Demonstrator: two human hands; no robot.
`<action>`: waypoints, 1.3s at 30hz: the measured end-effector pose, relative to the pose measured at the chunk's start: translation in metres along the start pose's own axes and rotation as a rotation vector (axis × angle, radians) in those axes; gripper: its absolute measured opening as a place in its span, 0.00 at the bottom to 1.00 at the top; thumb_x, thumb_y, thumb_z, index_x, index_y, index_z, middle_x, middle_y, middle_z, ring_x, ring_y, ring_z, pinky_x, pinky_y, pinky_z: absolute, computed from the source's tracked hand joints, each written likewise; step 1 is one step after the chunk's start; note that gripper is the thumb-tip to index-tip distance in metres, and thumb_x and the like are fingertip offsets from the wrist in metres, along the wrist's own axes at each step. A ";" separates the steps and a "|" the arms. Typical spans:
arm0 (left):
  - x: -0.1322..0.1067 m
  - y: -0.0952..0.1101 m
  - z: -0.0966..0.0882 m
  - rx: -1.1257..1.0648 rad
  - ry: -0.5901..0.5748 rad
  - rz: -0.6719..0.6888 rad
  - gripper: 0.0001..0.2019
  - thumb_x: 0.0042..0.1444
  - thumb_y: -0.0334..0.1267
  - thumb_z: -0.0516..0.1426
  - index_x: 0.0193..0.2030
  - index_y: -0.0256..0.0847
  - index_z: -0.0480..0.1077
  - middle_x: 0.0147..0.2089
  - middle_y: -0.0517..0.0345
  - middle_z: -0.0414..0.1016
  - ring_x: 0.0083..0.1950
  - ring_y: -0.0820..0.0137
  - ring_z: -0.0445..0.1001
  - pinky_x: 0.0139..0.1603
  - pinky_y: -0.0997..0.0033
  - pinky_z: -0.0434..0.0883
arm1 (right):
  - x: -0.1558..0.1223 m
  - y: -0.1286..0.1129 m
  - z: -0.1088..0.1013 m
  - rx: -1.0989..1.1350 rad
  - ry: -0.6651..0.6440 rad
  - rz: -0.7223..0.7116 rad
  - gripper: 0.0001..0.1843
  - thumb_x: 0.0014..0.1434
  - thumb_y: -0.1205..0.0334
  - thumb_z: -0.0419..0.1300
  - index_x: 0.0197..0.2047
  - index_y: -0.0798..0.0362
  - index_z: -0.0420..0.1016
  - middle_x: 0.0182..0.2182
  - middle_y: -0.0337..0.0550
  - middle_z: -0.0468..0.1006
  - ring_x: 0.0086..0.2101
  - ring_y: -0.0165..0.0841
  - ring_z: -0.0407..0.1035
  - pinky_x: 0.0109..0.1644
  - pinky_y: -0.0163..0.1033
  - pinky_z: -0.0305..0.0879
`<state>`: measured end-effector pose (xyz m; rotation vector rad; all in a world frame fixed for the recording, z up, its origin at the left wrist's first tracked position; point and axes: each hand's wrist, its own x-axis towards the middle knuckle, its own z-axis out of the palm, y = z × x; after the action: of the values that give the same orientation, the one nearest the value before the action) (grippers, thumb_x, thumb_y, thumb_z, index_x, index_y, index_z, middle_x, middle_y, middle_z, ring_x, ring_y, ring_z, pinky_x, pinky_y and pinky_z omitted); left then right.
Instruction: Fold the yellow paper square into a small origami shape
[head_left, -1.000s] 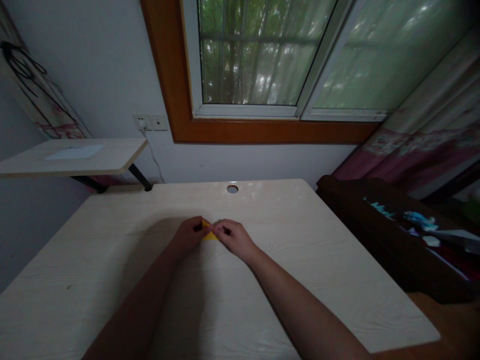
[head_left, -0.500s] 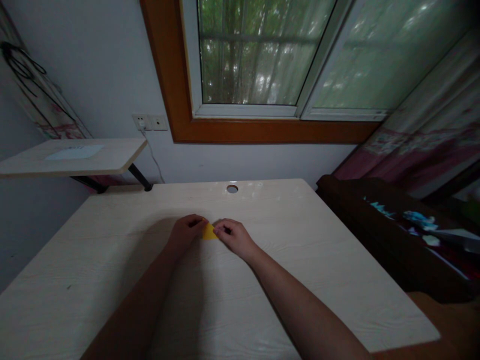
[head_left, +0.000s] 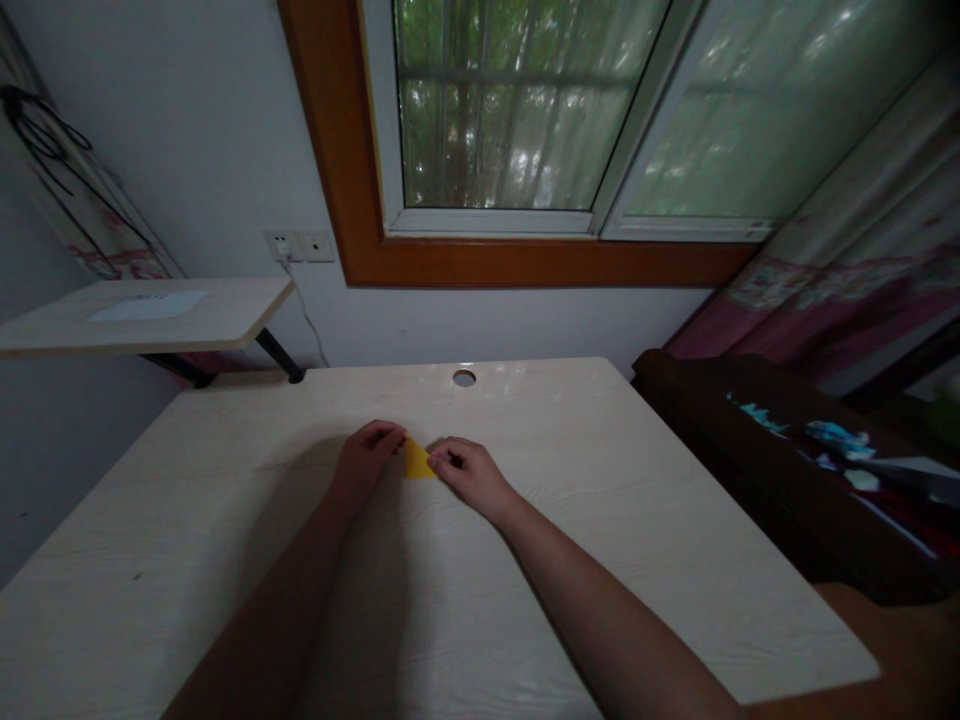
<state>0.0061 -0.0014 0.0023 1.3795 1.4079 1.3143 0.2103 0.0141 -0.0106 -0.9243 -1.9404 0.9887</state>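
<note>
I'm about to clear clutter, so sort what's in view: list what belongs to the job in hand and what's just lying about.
Job in hand:
yellow triangular piece, seemingly paper, between left hand and right hand
pale desk beneath it

Just about:
white sheet on the raised shelf
looped black cord, upper left
turquoise item on dark furniture, too dim to identify
</note>
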 end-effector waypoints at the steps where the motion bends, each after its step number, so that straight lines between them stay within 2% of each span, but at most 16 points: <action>1: 0.000 0.000 0.001 -0.017 -0.001 0.006 0.15 0.54 0.49 0.59 0.38 0.38 0.73 0.35 0.55 0.77 0.36 0.69 0.74 0.39 0.71 0.71 | 0.000 0.001 0.000 -0.006 0.004 -0.001 0.08 0.61 0.60 0.58 0.35 0.53 0.77 0.29 0.39 0.76 0.29 0.29 0.67 0.33 0.33 0.61; 5: 0.000 0.001 0.003 -0.038 -0.050 -0.003 0.16 0.53 0.48 0.60 0.43 0.38 0.73 0.38 0.55 0.77 0.38 0.69 0.74 0.40 0.71 0.71 | 0.000 0.002 0.000 -0.016 0.012 -0.008 0.08 0.61 0.59 0.58 0.35 0.53 0.77 0.30 0.39 0.76 0.29 0.29 0.67 0.34 0.33 0.61; 9: -0.001 -0.002 0.004 0.037 -0.131 -0.016 0.13 0.52 0.47 0.61 0.37 0.38 0.75 0.37 0.55 0.77 0.39 0.68 0.74 0.41 0.71 0.70 | 0.000 -0.001 -0.001 -0.012 -0.004 -0.003 0.09 0.61 0.59 0.58 0.34 0.53 0.76 0.30 0.39 0.76 0.29 0.29 0.67 0.33 0.33 0.61; 12: -0.001 -0.002 0.003 0.056 -0.148 -0.019 0.12 0.52 0.46 0.60 0.34 0.38 0.74 0.34 0.57 0.76 0.37 0.69 0.73 0.39 0.72 0.69 | 0.000 -0.003 -0.001 -0.017 0.001 -0.010 0.08 0.61 0.60 0.58 0.34 0.53 0.76 0.29 0.39 0.75 0.28 0.28 0.66 0.33 0.32 0.60; 17: -0.002 0.000 0.002 0.067 -0.159 -0.008 0.12 0.52 0.46 0.60 0.33 0.38 0.73 0.32 0.58 0.75 0.35 0.69 0.72 0.39 0.72 0.69 | 0.000 -0.003 -0.001 -0.012 0.034 -0.008 0.07 0.60 0.62 0.58 0.35 0.53 0.76 0.30 0.40 0.75 0.30 0.29 0.67 0.34 0.32 0.61; 21: -0.003 -0.003 0.002 0.065 -0.176 -0.007 0.11 0.53 0.45 0.59 0.34 0.38 0.72 0.32 0.58 0.75 0.34 0.70 0.72 0.37 0.73 0.69 | 0.000 -0.001 -0.002 0.015 0.091 -0.006 0.06 0.60 0.62 0.58 0.36 0.53 0.76 0.32 0.41 0.76 0.34 0.31 0.69 0.38 0.34 0.63; 25: -0.003 -0.004 0.004 0.110 -0.203 0.026 0.11 0.53 0.45 0.59 0.33 0.38 0.73 0.31 0.58 0.75 0.33 0.70 0.72 0.36 0.73 0.68 | 0.001 -0.001 -0.003 0.032 0.119 -0.014 0.06 0.60 0.62 0.58 0.36 0.52 0.75 0.34 0.41 0.77 0.36 0.32 0.70 0.41 0.35 0.64; 32: -0.008 0.001 0.007 0.273 -0.246 0.124 0.11 0.54 0.45 0.58 0.33 0.38 0.74 0.30 0.58 0.76 0.31 0.71 0.71 0.34 0.74 0.67 | 0.000 -0.005 -0.003 -0.031 0.063 -0.072 0.05 0.60 0.64 0.58 0.35 0.52 0.75 0.32 0.40 0.76 0.35 0.31 0.70 0.39 0.35 0.63; 39: -0.008 0.002 0.007 0.343 -0.289 0.190 0.10 0.55 0.44 0.57 0.34 0.39 0.73 0.32 0.57 0.76 0.33 0.70 0.72 0.36 0.73 0.67 | 0.000 -0.009 -0.002 -0.063 0.029 -0.089 0.05 0.60 0.64 0.58 0.35 0.51 0.75 0.33 0.41 0.76 0.36 0.32 0.71 0.41 0.35 0.64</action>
<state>0.0140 -0.0084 0.0020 1.8880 1.3690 0.9630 0.2099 0.0103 -0.0022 -0.8751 -1.9801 0.8631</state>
